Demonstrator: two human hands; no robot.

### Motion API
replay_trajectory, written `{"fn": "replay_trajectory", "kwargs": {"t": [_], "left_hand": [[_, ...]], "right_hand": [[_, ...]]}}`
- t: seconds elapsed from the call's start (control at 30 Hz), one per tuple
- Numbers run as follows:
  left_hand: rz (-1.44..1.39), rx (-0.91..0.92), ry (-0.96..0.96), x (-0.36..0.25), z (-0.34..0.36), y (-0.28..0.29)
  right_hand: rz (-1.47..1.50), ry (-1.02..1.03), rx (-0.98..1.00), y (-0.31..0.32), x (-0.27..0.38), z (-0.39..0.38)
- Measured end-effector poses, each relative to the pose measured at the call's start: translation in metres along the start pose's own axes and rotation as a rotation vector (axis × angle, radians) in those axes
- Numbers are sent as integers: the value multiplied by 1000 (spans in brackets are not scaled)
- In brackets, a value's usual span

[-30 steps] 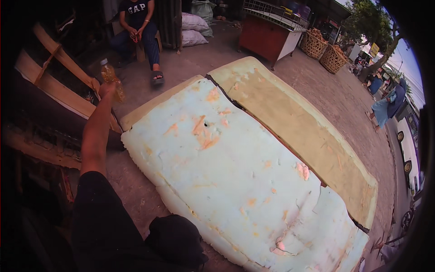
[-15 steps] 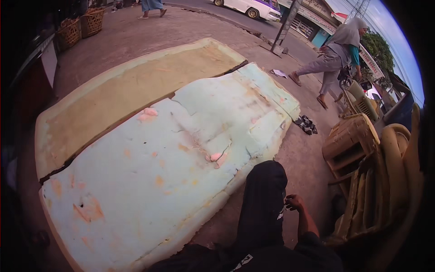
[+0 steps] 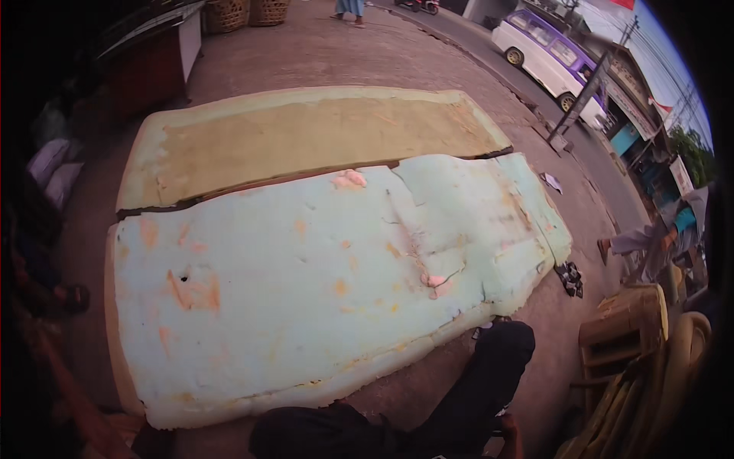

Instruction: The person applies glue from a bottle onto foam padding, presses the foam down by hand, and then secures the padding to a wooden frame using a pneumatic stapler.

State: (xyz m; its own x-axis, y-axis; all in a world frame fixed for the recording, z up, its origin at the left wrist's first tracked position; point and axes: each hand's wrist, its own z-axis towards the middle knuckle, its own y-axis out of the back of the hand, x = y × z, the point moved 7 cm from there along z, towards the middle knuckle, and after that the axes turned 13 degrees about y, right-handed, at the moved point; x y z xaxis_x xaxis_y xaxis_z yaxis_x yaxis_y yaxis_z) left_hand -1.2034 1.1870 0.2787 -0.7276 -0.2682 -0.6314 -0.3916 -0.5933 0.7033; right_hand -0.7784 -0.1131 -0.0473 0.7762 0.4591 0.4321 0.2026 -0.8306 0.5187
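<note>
A worn pale blue-green foam sheet (image 3: 283, 275) with orange stains, pink patches and cracks covers the ground before me. Along its far side lies a yellowish-brown foam slab (image 3: 321, 130), a dark gap between them. My left hand (image 3: 40, 335) is stretched out at the dim lower-left rim, beside the foam; its fingers and anything in them are too dark to make out. Low by my dark-clothed leg (image 3: 478, 382) is my right hand (image 3: 505, 427), mostly hidden, so I cannot tell what it touches.
A metal-sided cabinet (image 3: 149, 69), woven baskets (image 3: 267, 9) and sacks (image 3: 57, 172) border the pavement. A seated person's sandalled foot (image 3: 75, 298) is at left. Bare wooden furniture frames (image 3: 619, 329) crowd the right, near a walking person (image 3: 657, 237). A van (image 3: 547, 57) is on the road.
My view has swung right, then partly back. My left hand, which held a bottle a second ago, has moved into shadow. The walking person has moved along and the van has come into view.
</note>
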Motion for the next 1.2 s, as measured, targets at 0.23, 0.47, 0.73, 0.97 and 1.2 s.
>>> {"fn": "replay_trajectory", "kwargs": {"t": [0.23,0.47,0.73,0.97,1.2], "left_hand": [[-153,-166,13,-36,-189,55],[-238,516,-571,-10,-557,61],[-80,970,-1201,21,-780,73],[-163,1223,-1560,-20,-872,93],[-125,1337,-1809,-33,-944,99]], "right_hand": [[-264,803,62,-130,332,20],[-352,1273,141,-192,420,1],[-792,1589,-92,-166,436,-41],[-1013,1641,-75,-188,374,-9],[-979,1634,-129,-195,369,-16]]}}
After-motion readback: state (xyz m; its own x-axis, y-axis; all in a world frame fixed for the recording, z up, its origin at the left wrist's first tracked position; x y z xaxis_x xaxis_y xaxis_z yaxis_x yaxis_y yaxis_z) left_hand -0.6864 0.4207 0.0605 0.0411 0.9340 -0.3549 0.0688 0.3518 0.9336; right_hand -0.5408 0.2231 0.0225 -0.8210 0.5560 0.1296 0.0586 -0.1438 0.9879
